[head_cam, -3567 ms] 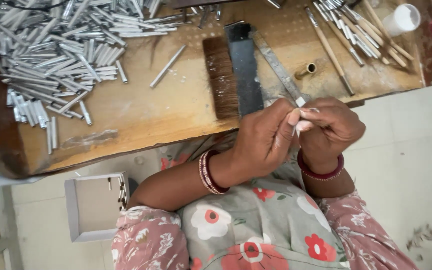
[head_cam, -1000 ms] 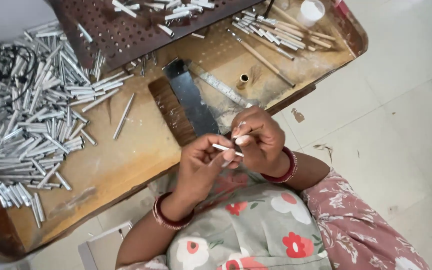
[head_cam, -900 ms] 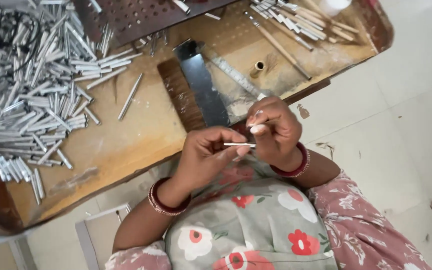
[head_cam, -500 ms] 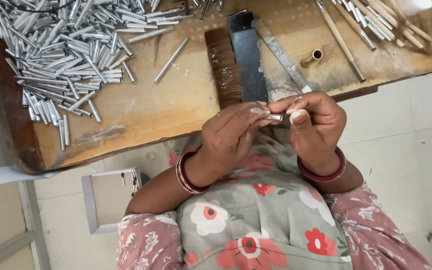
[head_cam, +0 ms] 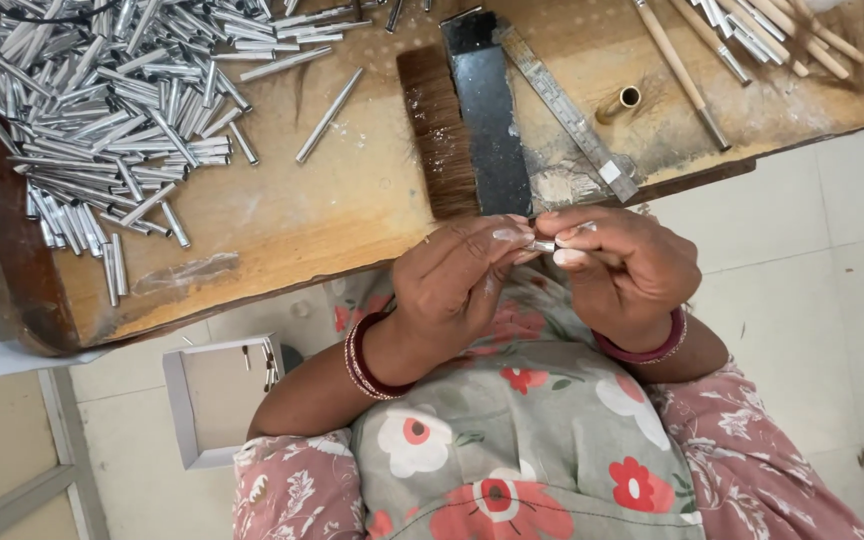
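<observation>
1. Currently, both hands, left (head_cam: pixel 452 290) and right (head_cam: pixel 627 270), are pinching one small metal tube (head_cam: pixel 552 243) between closed fingertips, just off the counter (head_cam: pixel 282 215) edge.
2. Fitting step seemingly underway; next needing steady alignment.

Looks like a small hand workshop, the cottage-industry kind; the worn wooden workbench (head_cam: pixel 282 215) is scratched and stained, with a big heap of short silver metal tubes (head_cam: pixel 102 110) dumped on one side; there's a flat bristle brush (head_cam: pixel 439 140), a dark metal block (head_cam: pixel 490 120), a steel ruler (head_cam: pixel 567 110) and a small brass ferrule (head_cam: pixel 620 103) lying loose; thin wooden-handled tools (head_cam: pixel 752 40) sit at the far corner; plain tiled floor (head_cam: pixel 802 270) underneath, with an open cardboard box (head_cam: pixel 217 400) down there.
</observation>
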